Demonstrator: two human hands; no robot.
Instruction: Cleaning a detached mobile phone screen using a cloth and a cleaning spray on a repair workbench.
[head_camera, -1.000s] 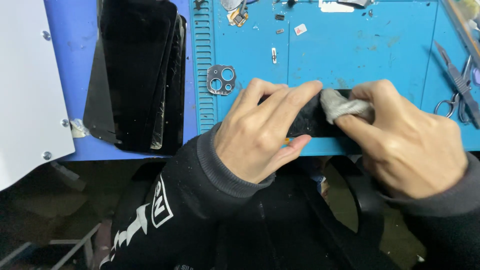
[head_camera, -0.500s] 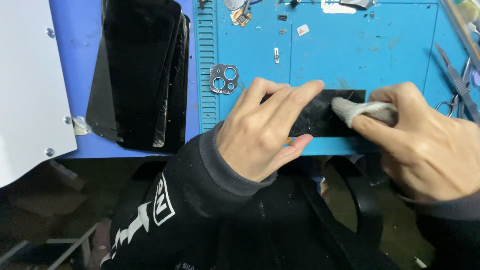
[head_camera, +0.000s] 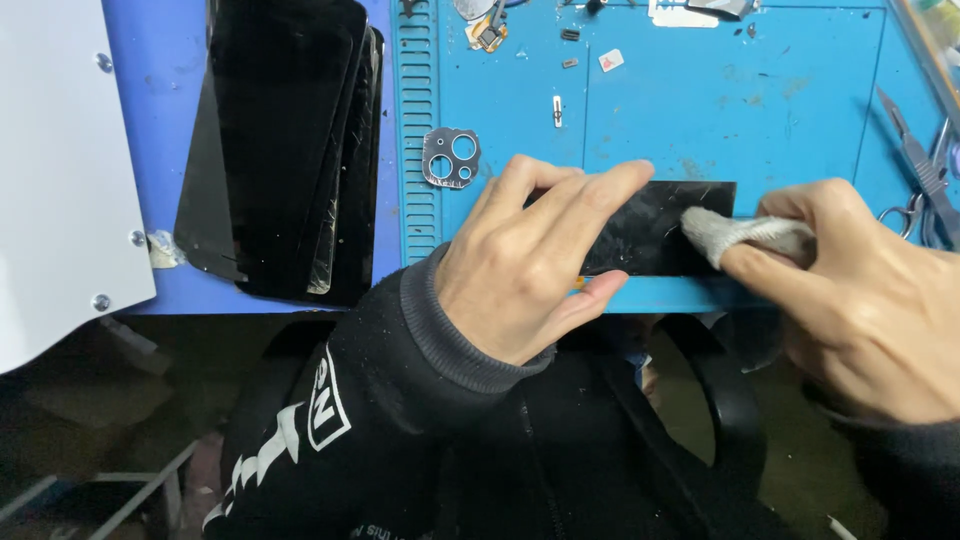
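Observation:
A black, scratched glass phone panel (head_camera: 655, 225) lies on the blue work mat (head_camera: 700, 110) near its front edge. My left hand (head_camera: 525, 265) presses down on the panel's left part, fingers spread over it and thumb under the mat's edge. My right hand (head_camera: 860, 290) pinches a small grey-white cloth wad (head_camera: 745, 235) and holds it against the panel's right end. Most of the panel's left half is hidden under my left hand.
A stack of black phone panels (head_camera: 285, 140) lies on the darker blue mat at the left. A metal camera-lens frame (head_camera: 450, 158) sits by the ruler strip. Scissors and tweezers (head_camera: 920, 170) lie at the right edge. Small parts are scattered along the back. A white panel (head_camera: 60, 170) stands far left.
My right hand has slid the cloth to the right along the panel, uncovering more of its black surface. My left hand has stayed pressed on the left end.

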